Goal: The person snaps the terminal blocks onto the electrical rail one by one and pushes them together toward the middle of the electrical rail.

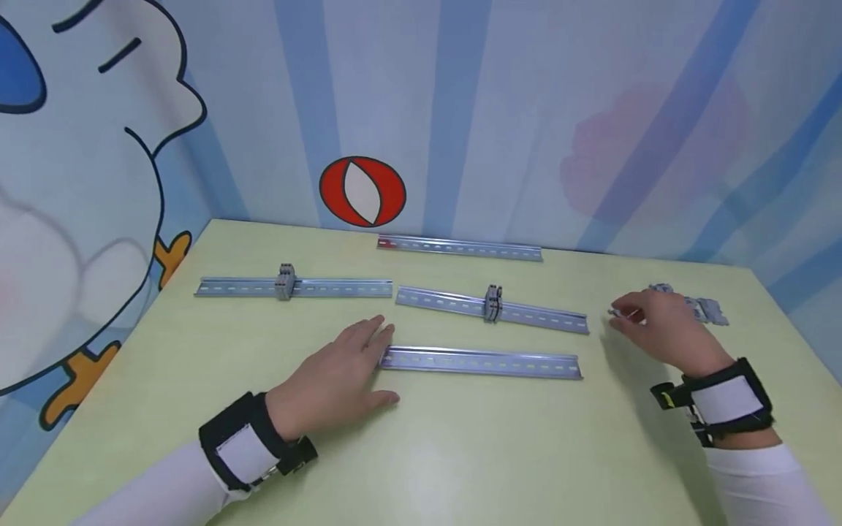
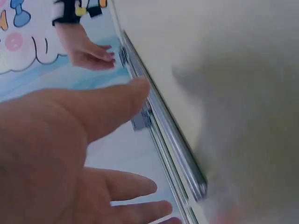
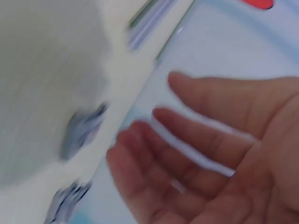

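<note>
My left hand (image 1: 335, 380) lies at the left end of the front DIN rail (image 1: 483, 362), fingers extended and thumb apart; its fingertips overlap the rail's end. In the left wrist view the left hand (image 2: 88, 135) holds nothing. Over on the right, my right hand (image 1: 664, 329) hovers beside several grey terminal blocks (image 1: 710, 311). A small grey piece (image 1: 613, 313) shows at its fingertips. The right wrist view shows the right hand (image 3: 201, 154) with loosely bent fingers, a gap between thumb and index finger, and nothing held. Blurred terminal blocks (image 3: 84, 130) lie beyond the fingertips.
The left DIN rail (image 1: 230, 287) carries grey terminal blocks (image 1: 285, 282), as does the middle-right DIN rail (image 1: 546, 317) with its blocks (image 1: 492, 304). Another DIN rail (image 1: 460, 247) lies at the back, near the patterned wall (image 1: 500, 131). All lie on a pale yellow table (image 1: 500, 453).
</note>
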A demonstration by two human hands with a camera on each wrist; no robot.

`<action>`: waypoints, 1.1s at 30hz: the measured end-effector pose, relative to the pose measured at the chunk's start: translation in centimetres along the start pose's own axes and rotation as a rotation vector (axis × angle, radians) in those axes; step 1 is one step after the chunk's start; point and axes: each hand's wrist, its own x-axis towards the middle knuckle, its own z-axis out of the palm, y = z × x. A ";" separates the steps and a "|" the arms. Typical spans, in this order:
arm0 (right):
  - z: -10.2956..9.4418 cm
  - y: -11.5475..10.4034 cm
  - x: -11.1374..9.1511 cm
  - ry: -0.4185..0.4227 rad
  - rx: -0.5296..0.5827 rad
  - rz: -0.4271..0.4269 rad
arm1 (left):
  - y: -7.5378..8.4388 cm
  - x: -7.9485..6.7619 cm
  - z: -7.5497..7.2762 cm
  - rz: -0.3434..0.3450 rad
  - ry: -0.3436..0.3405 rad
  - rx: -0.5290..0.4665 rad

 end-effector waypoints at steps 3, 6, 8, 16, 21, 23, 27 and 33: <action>0.1 1.6 0.3 -0.036 0.002 0.117 | 0.8 -0.9 0.3 0.063 -0.084 0.023; 0.2 2.7 1.1 -0.055 0.015 0.182 | 1.2 -1.1 0.3 0.118 -0.117 0.034; 0.5 3.1 1.5 -0.042 0.020 0.194 | 1.2 -1.1 0.3 0.132 -0.126 0.040; 1.6 3.9 1.7 0.012 -0.023 0.197 | 1.2 -1.2 1.2 0.166 -0.162 0.036; 1.6 4.5 1.1 -0.025 0.022 0.247 | 1.7 -1.2 1.4 0.176 -0.169 0.038; 1.5 4.6 0.9 -0.045 0.050 0.270 | 1.8 -1.3 1.5 0.177 -0.165 0.044; 1.4 4.6 0.8 -0.077 0.089 0.301 | 1.9 -1.3 1.6 0.179 -0.160 0.057; 0.5 3.8 0.7 -0.121 0.121 0.293 | 1.8 -1.3 1.8 0.163 -0.166 0.065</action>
